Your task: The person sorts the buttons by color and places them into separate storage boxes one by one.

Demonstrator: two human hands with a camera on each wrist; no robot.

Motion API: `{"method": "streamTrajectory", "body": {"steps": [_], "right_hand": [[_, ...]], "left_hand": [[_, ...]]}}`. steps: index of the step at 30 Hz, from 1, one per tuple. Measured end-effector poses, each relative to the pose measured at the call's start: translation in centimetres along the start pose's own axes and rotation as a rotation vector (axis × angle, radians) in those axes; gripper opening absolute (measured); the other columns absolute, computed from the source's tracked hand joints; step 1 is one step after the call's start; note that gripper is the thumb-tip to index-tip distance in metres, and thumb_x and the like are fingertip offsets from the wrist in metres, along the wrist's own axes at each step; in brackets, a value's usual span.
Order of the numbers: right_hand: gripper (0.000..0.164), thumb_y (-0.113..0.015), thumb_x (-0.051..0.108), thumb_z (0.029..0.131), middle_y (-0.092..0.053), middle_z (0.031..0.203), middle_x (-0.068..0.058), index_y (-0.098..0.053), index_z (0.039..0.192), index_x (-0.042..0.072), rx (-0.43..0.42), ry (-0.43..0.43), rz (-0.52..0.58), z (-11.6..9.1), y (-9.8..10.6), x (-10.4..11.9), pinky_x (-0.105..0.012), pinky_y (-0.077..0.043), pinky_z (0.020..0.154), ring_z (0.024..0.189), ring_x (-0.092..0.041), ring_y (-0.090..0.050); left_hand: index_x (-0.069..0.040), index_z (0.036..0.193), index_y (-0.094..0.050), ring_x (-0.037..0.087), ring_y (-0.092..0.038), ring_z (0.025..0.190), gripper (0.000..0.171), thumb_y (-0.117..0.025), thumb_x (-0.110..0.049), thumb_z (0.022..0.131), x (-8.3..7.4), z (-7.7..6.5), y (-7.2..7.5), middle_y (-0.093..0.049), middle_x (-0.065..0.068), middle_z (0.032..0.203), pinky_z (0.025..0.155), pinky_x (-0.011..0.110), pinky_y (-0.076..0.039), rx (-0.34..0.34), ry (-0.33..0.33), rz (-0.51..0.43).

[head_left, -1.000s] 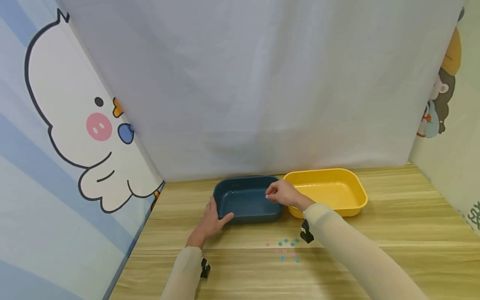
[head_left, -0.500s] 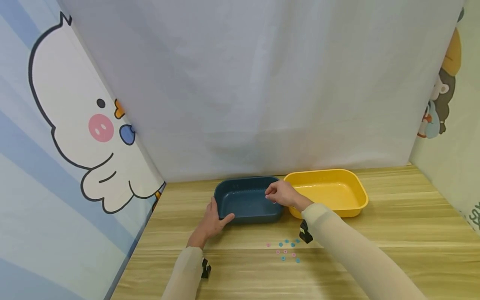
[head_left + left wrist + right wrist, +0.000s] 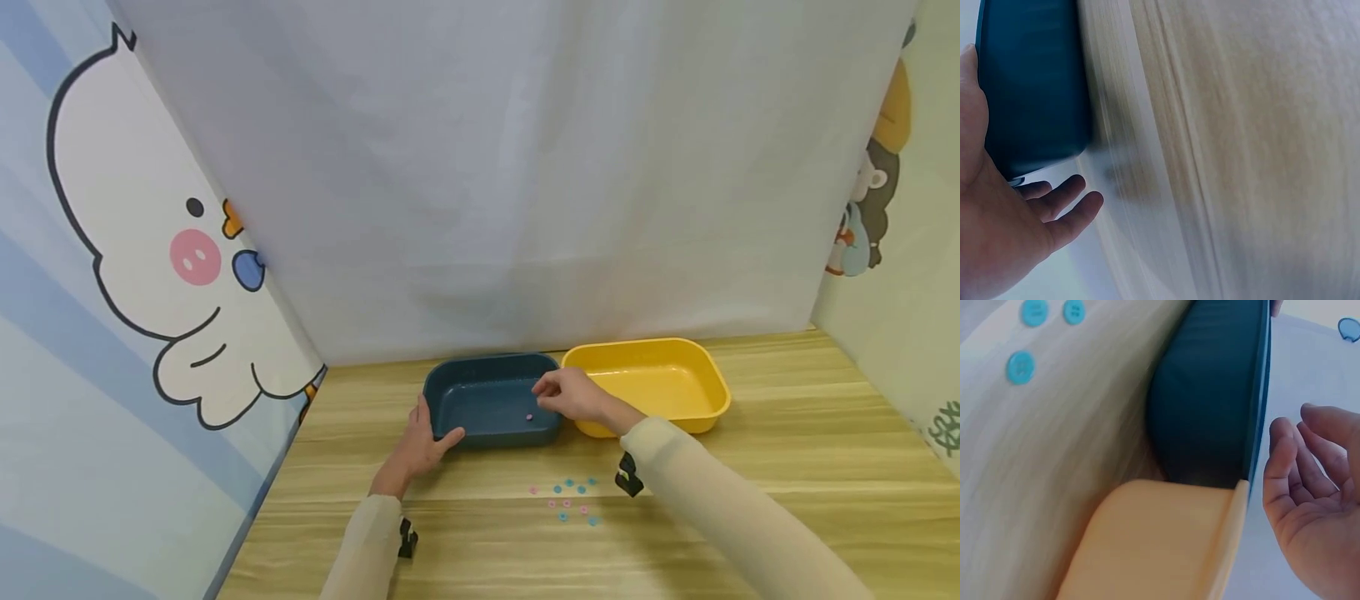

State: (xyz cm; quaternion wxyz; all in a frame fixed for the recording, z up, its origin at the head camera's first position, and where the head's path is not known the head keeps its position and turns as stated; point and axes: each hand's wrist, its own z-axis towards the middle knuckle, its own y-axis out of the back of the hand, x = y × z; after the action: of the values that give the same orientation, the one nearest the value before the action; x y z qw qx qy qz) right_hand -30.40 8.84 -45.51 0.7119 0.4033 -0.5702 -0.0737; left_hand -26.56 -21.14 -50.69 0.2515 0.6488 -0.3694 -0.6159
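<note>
My left hand (image 3: 414, 450) rests at the left front corner of a dark blue basin (image 3: 468, 439), fingers along its left side and thumb extended along its front. In the left wrist view the fingers (image 3: 1066, 215) spread loosely past the basin's corner. Over the right end of that basin is my right hand (image 3: 572, 393), with nothing between its fingers. The right wrist view shows its thumb (image 3: 1329, 422) parted from the half-bent fingers. A small pink button (image 3: 529, 417) shows inside the basin, left of and below the right fingertips.
A yellow basin (image 3: 705, 425) stands right beside the blue one, partly behind my right wrist. Several pink buttons (image 3: 567, 503) and blue buttons (image 3: 563, 517) lie scattered on the wooden table (image 3: 465, 542) in front. A grey-white curtain (image 3: 480, 208) hangs behind.
The pink button has left my right fingertips and shows inside the blue basin. My right fingers have parted, and that hand has shifted slightly right. My left hand stays at the basin.
</note>
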Motion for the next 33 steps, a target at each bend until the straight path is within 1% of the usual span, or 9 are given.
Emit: {"method": "streamTrajectory", "body": {"steps": [5,10,14,18,22,27,30,33], "right_hand": [[0.017,-0.065,0.008,0.089,-0.067,0.090,0.000,-0.068,0.104,0.001,0.009,0.078,-0.044,-1.7,0.7,0.2,-0.030,-0.051,0.074,0.080,-0.015,-0.061],[0.011,-0.067,0.010,0.087,-0.066,0.084,0.005,-0.070,0.097,0.007,0.030,0.142,-0.085,-3.6,1.0,0.0,-0.027,-0.051,0.071,0.076,-0.010,-0.060],[0.010,-0.066,0.008,0.087,-0.061,0.077,0.009,-0.070,0.095,0.005,0.077,0.182,-0.079,-5.1,0.9,-0.3,-0.024,-0.050,0.069,0.072,-0.008,-0.056],[0.009,-0.067,0.009,0.087,-0.057,0.072,0.010,-0.071,0.094,0.004,0.124,0.198,-0.071,-6.3,0.6,-0.9,-0.023,-0.047,0.064,0.067,-0.006,-0.051],[0.009,-0.067,0.011,0.087,-0.053,0.067,0.012,-0.071,0.093,0.006,0.155,0.201,-0.103,-7.3,0.2,-1.6,-0.022,-0.045,0.061,0.063,-0.003,-0.048],[0.007,-0.067,0.012,0.086,-0.051,0.068,0.014,-0.071,0.090,0.009,0.186,0.236,-0.144,-8.1,-0.3,-2.4,-0.021,-0.043,0.060,0.063,-0.001,-0.046],[0.005,-0.067,0.011,0.086,-0.050,0.068,0.014,-0.071,0.088,0.009,0.200,0.276,-0.144,-8.5,-0.7,-2.8,-0.020,-0.043,0.059,0.063,0.000,-0.045],[0.005,-0.068,0.008,0.085,-0.050,0.067,0.014,-0.071,0.088,0.008,0.215,0.291,-0.123,-8.9,-1.1,-3.1,-0.019,-0.042,0.057,0.062,0.001,-0.045]], "left_hand": [[0.004,0.148,0.009,0.044,-0.011,0.139,0.104,-0.057,-0.051,0.090,-0.2,-0.1,0.3,0.001,0.029,0.152,0.107,0.055,-0.021,0.000,-0.004,-0.006],[0.004,0.148,0.010,0.044,-0.010,0.139,0.105,-0.056,-0.053,0.090,-0.1,-0.1,0.4,0.001,0.029,0.152,0.107,0.055,-0.020,0.007,-0.008,0.003],[0.004,0.148,0.009,0.043,-0.010,0.139,0.105,-0.056,-0.054,0.090,-0.1,-0.1,0.3,0.001,0.029,0.152,0.107,0.055,-0.020,0.009,-0.006,0.008],[0.005,0.148,0.009,0.043,-0.010,0.139,0.105,-0.056,-0.054,0.090,-0.1,-0.1,0.1,0.001,0.029,0.152,0.108,0.055,-0.020,0.004,-0.008,0.005],[0.005,0.147,0.010,0.043,-0.010,0.139,0.104,-0.056,-0.052,0.090,-0.1,0.0,0.0,0.001,0.030,0.152,0.108,0.054,-0.019,0.003,-0.007,0.000],[0.004,0.148,0.010,0.043,-0.011,0.139,0.103,-0.057,-0.050,0.091,0.0,0.1,-0.1,0.001,0.030,0.152,0.108,0.055,-0.019,0.005,0.006,-0.008],[0.004,0.148,0.010,0.043,-0.011,0.139,0.102,-0.057,-0.049,0.091,-0.1,0.2,-0.1,0.000,0.030,0.152,0.108,0.055,-0.019,0.005,0.011,-0.013],[0.004,0.148,0.010,0.043,-0.010,0.139,0.103,-0.056,-0.050,0.091,-0.1,0.1,-0.1,0.000,0.029,0.152,0.108,0.054,-0.019,0.006,0.008,-0.011]]}}
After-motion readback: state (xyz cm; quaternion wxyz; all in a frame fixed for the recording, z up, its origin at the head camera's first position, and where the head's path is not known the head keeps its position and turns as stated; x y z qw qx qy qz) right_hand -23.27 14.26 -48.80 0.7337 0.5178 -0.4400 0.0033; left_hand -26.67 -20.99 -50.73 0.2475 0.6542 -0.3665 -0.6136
